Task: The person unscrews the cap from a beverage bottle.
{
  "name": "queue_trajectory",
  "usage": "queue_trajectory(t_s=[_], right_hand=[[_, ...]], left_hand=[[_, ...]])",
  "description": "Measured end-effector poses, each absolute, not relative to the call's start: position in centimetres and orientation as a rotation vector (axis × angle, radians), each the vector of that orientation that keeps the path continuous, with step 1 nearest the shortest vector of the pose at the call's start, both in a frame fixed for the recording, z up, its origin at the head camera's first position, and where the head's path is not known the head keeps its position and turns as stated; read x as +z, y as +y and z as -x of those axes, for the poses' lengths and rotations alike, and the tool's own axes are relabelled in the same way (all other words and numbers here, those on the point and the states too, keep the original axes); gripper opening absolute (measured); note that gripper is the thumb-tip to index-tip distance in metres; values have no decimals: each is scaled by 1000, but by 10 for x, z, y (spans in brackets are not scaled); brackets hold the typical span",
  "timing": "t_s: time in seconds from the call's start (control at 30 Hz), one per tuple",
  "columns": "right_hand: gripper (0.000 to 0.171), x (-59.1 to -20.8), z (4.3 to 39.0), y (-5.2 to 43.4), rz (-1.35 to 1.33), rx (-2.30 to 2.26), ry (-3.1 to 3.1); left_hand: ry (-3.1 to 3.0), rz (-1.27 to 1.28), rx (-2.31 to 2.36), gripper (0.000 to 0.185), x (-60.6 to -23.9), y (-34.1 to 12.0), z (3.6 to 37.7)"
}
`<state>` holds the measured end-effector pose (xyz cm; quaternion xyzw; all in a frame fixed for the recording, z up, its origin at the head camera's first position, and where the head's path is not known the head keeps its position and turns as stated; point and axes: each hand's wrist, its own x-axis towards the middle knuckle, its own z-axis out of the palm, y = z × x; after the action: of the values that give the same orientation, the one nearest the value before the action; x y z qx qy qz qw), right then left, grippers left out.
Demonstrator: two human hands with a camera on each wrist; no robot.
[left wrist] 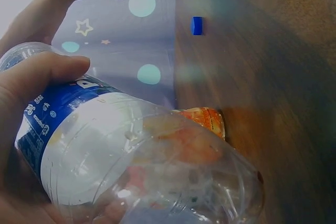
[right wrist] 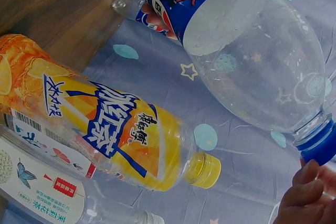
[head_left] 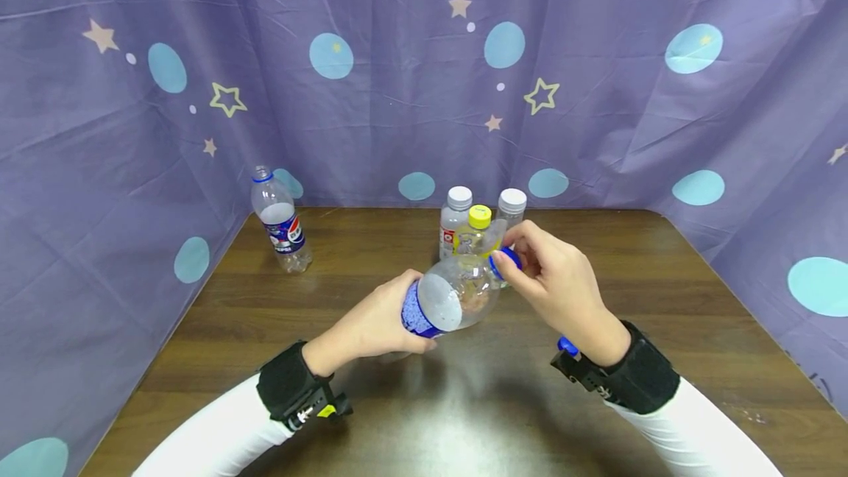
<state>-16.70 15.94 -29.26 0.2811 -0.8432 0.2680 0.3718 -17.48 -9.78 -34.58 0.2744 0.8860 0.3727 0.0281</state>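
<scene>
My left hand (head_left: 377,321) grips a clear plastic Pepsi bottle (head_left: 467,287) round its blue label, holding it tilted above the table with the neck toward the right. In the left wrist view, the thumb (left wrist: 58,69) lies across that label. At the bottle's mouth my right hand (head_left: 559,271) pinches a blue cap (right wrist: 317,141) between thumb and fingers. The cap sits on the neck; how tightly, I cannot tell. Another blue cap (left wrist: 197,25) lies on the tabletop, partly behind the right wrist in the head view.
An uncapped Pepsi bottle (head_left: 281,223) stands at the table's back left. Behind the held bottle are a yellow-capped iced tea bottle (right wrist: 121,135) and two white-capped bottles, one with a butterfly label (right wrist: 39,182). A purple curtain (head_left: 397,131) hangs along the wooden table's (head_left: 358,234) back edge.
</scene>
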Motion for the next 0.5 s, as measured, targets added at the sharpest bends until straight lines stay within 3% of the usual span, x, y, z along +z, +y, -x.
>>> queue_trajectory(t_s=[0.5], right_hand=[[24, -296, 166, 161, -779, 748, -2107]], left_hand=[[2733, -842, 1150, 81, -346, -97, 175]])
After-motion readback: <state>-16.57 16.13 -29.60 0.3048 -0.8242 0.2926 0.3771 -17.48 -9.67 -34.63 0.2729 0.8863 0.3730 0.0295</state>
